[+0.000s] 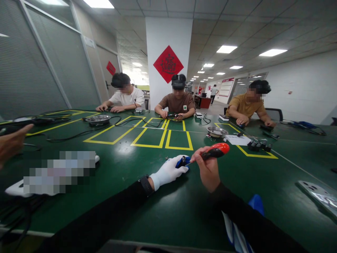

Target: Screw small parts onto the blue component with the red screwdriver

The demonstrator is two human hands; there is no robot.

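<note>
White knit glove fabric with blue areas at the fingers covers the left hand, which is positioned above the near middle of the desk, a broad dark green surface. The fingers of this hand are closed around a small black cylindrical part with a bright metallic top; its lower portion is hidden by the glove. A black band encircles the left wrist.

The right hand is bare. Its fingers are closed around a screwdriver with a bulbous red-and-black handle. The handle end points right; the thin shank points left, toward the black cylindrical part. Whether the tip touches the part cannot be determined.

Adjacent items: a blue-and-white glove lies at the near edge, partly hidden by the right forearm. A pale phone with camera lenses lies at the far right. A long white object, mostly obscured by pixelation, lies on the left.

Beyond the hands, yellow tape outlines mark the desk. A round shiny metal bowl stands near a white sheet of paper, with a cluster of small black parts just beside the sheet. Three people wearing headsets sit along the far side. Another person's hand extends in from the left edge.
</note>
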